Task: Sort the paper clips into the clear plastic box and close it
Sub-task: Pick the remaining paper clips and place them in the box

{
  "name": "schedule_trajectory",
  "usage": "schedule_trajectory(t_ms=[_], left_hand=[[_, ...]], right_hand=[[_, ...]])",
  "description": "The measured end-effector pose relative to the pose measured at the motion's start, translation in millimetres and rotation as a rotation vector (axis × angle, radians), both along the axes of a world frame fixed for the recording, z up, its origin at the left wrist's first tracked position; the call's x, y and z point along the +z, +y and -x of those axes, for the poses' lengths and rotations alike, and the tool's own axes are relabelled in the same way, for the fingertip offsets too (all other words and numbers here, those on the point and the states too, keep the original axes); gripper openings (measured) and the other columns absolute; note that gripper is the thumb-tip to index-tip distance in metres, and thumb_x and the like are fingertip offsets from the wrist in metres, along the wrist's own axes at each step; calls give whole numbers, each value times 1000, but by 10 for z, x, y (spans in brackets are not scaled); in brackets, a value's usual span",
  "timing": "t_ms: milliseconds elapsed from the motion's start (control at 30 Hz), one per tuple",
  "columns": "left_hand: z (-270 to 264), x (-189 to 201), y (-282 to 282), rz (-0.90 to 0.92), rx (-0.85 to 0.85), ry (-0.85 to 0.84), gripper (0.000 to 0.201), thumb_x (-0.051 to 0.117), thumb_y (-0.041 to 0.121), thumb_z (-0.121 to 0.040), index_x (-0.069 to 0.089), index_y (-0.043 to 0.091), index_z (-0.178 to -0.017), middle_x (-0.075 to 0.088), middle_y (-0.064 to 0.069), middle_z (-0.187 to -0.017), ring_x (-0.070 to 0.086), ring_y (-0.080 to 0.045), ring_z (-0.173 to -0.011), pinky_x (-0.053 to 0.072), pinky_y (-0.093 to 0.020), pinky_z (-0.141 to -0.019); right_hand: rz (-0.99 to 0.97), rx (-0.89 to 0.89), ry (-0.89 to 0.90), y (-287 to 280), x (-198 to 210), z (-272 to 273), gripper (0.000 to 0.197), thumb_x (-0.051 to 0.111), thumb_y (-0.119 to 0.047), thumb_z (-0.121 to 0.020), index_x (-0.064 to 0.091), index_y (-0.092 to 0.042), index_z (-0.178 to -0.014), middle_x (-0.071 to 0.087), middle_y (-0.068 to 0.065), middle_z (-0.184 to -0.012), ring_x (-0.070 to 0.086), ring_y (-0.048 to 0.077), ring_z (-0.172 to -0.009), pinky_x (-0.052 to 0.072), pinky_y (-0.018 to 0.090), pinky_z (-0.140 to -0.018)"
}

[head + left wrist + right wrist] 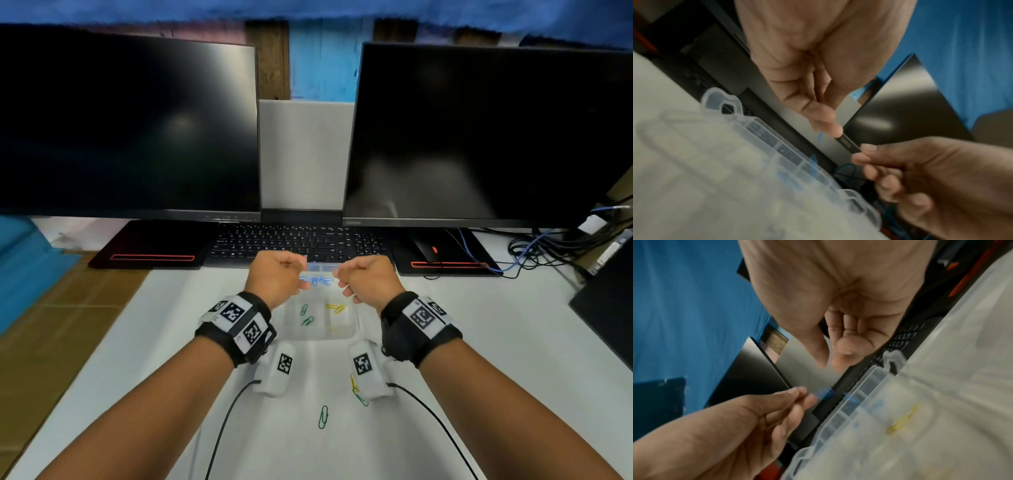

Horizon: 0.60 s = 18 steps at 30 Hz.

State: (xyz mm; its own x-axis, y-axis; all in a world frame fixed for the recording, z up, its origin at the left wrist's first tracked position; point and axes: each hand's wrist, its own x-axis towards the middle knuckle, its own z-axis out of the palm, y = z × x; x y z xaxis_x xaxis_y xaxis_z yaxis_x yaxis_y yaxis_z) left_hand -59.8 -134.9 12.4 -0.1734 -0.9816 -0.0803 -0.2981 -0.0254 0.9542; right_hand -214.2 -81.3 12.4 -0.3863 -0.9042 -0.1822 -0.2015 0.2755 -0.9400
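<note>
The clear plastic box (318,337) lies open on the white table between my wrists. Its compartments hold blue clips (317,280) at the far side, green clips (306,315) on the left and yellow clips (335,307) on the right. My left hand (303,274) hovers over the far left of the box and pinches a blurred blue clip (825,393) at its fingertips (807,395). My right hand (339,279) hovers at the far right with thumb and fingers curled together (828,363); nothing shows in it. A green clip (323,416) and a yellow-and-green pair (358,390) lie loose on the table.
A black keyboard (301,241) sits just beyond the box, under two dark monitors (130,126). A mouse (428,248) and a tangle of cables (548,246) are at the right. The table's left edge (113,315) borders brown cardboard.
</note>
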Motion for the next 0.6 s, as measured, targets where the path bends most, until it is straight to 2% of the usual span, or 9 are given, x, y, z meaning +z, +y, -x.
schedule_trajectory(t_ms=[67, 167, 267, 333, 400, 467, 533, 600], left_hand=[[-43, -76, -28, 26, -32, -87, 17, 56, 12, -92, 72, 9, -87, 73, -4, -95, 71, -15, -58, 53, -26, -52], [-193, -165, 54, 74, -118, -162, 13, 63, 17, -88, 73, 17, -80, 72, 1, -90, 70, -13, -56, 48, -22, -50], [-330, -163, 226, 37, -271, -195, 14, 67, 12, -84, 73, 18, -73, 71, 4, -74, 66, -12, -52, 45, -26, -51], [-367, -136, 385, -27, -419, -265, 12, 69, 13, -82, 74, 17, -71, 69, 5, -65, 64, -11, -51, 45, -27, -52], [-359, -115, 564, -95, -570, -396, 12, 70, 20, -79, 73, 12, -71, 69, 3, -64, 65, -12, -51, 47, -28, -54], [-330, -137, 745, -165, -700, -570, 25, 72, 31, -76, 71, 6, -72, 70, -1, -65, 65, -12, -51, 50, -27, -54], [-288, -181, 903, -218, -793, -726, 37, 74, 38, -71, 71, 1, -74, 71, -7, -66, 64, -15, -52, 53, -26, -56], [-238, -227, 1002, -201, -815, -830, 38, 76, 40, -67, 71, 2, -72, 70, -8, -64, 62, -16, -52, 56, -27, -63]], right_hand=[[-3, -2, 62, 49, -63, 67, 17, 67, -10, -84, 66, -14, -68, 63, 0, -65, 55, 11, -53, 41, 16, -41], [10, 24, 186, 232, -178, 181, 17, 71, -14, -81, 69, -17, -64, 63, -4, -62, 57, 10, -57, 46, 22, -57], [-11, 69, 209, 448, -253, 251, 17, 71, -13, -80, 72, -16, -63, 63, -5, -57, 57, 9, -56, 44, 21, -55], [-49, 159, 247, 597, -263, 255, 13, 70, -13, -79, 74, -12, -67, 63, -3, -57, 55, 9, -53, 43, 22, -52], [-106, 286, 329, 737, -262, 230, 11, 72, -13, -78, 75, -7, -69, 63, -5, -57, 54, 3, -48, 41, 16, -48], [-210, 395, 434, 854, -265, 168, 14, 77, -21, -73, 74, -8, -67, 62, -8, -54, 52, -2, -44, 39, 14, -46], [-331, 443, 543, 945, -276, 88, 23, 80, -35, -66, 69, -14, -61, 60, -8, -54, 54, 3, -49, 41, 19, -50], [-403, 449, 660, 999, -292, -9, 30, 80, -44, -60, 62, -20, -60, 62, -8, -61, 59, 11, -59, 44, 23, -55]])
